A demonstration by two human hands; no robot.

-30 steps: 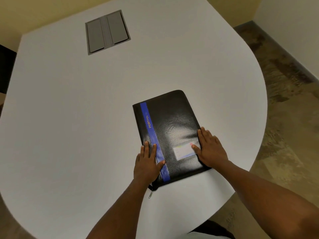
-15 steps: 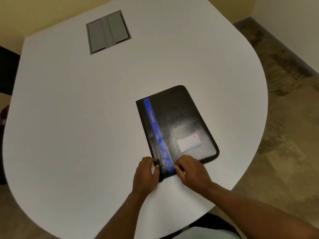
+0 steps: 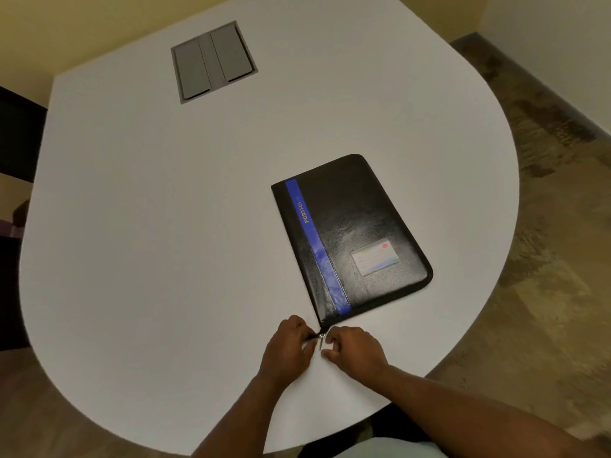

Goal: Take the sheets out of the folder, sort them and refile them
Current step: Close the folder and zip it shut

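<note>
Head view: folder (image 3: 357, 233) closed on table (image 3: 165, 226), long axis running away from its near-left corner, where zip pull (image 3: 321, 338) sits between both hands: left hand (image 3: 287, 350) pinching zip end, right hand (image 3: 355, 353) curled beside pull, contact unclear.

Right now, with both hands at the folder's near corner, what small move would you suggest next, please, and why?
Probably draw the zipper pull along the near edge: the portfolio folder lies zipped shut, the left hand and right hand meet at that pull.
</note>
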